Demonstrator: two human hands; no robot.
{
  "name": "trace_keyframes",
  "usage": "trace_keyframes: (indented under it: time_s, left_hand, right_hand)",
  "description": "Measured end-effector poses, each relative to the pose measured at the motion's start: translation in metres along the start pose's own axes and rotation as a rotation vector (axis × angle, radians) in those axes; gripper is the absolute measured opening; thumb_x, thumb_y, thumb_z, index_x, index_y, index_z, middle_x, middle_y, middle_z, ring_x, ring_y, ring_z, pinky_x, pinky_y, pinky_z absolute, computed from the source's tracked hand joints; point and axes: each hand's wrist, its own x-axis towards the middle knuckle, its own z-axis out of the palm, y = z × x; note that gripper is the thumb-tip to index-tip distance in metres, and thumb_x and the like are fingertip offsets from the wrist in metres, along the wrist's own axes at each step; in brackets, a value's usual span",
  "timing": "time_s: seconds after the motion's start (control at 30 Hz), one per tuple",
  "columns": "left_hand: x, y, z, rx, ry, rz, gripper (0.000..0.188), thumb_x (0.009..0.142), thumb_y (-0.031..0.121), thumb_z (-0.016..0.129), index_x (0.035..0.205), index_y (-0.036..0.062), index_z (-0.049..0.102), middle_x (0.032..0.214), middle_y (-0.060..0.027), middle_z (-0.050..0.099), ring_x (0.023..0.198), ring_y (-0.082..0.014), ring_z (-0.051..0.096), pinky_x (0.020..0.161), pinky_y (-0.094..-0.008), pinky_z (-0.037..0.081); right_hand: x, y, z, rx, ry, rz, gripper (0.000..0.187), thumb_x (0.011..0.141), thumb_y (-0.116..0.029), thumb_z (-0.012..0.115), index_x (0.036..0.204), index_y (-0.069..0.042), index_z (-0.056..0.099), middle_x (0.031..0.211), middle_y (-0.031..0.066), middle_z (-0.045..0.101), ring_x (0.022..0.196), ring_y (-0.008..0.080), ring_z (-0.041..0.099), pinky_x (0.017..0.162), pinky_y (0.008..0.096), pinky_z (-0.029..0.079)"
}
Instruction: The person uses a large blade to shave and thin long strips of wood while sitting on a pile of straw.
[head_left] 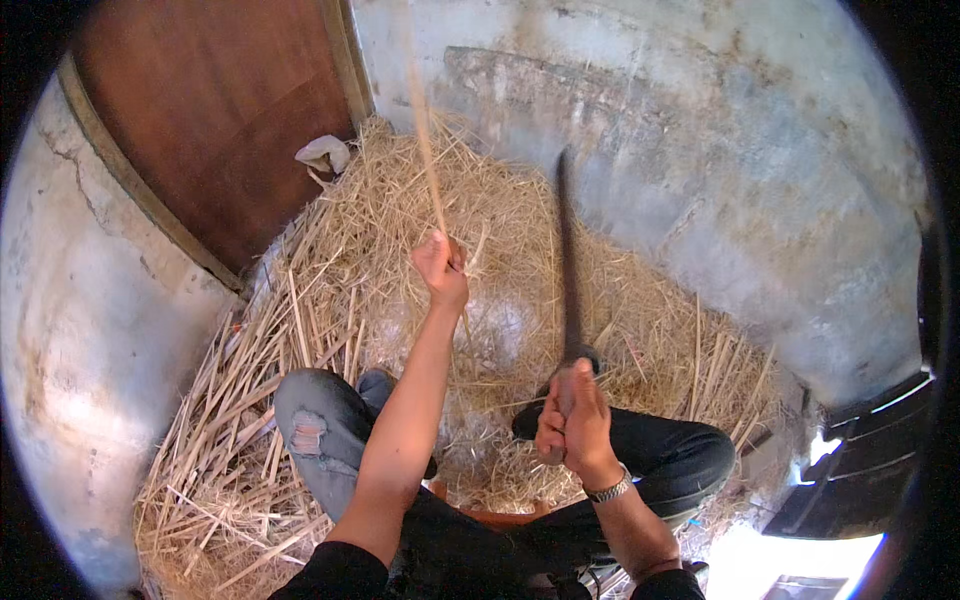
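My left hand [441, 268] is closed round a long, thin bamboo strip [424, 145], which stands out away from me toward the wall; its far end blurs into the wall's colour. The strip's lower end shows faintly below my fist. In my right hand [580, 425], near my right knee, is the handle of a machete [569, 250]. Its long dark blade points away from me, slightly blurred, to the right of the strip and apart from it. A metal-band watch [608, 486] is on my right wrist.
Pale bamboo shavings [500, 210] cover the floor, with several split strips [235, 425] piled at left. A worn plaster wall [720, 170] rises ahead, beside a brown door [220, 120]. A whitish bag [324, 154] lies near the door. My bent knees frame the workspace.
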Motion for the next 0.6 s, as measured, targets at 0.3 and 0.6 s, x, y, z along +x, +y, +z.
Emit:
trace_keyframes:
  time_s: [0.3,0.6]
  left_hand:
    - [-0.004,-0.016,0.004,0.034,-0.055,-0.038,0.055,0.097,0.042,0.06,0.057,0.0096,0.042,0.052,-0.0005,0.035,0.046,-0.0117,0.03,0.047,-0.0295,0.023]
    - [0.0,-0.013,0.005,0.045,-0.104,-0.032,0.055,0.097,0.041,0.059,0.056,0.009,0.042,0.049,-0.0011,0.035,0.044,-0.0111,0.03,0.047,-0.0292,0.024]
  right_hand:
    - [0.0,0.128,-0.059,0.283,-0.142,0.831,0.053,0.099,-0.064,0.042,0.082,-0.014,0.047,0.061,0.0014,0.048,0.048,0.013,0.05,0.044,0.0286,0.042]
    - [-0.007,0.055,0.01,0.254,0.021,-0.247,0.059,0.101,-0.063,0.037,0.082,-0.008,0.046,0.053,0.0021,0.036,0.04,0.0156,0.04,0.037,0.0348,0.037]
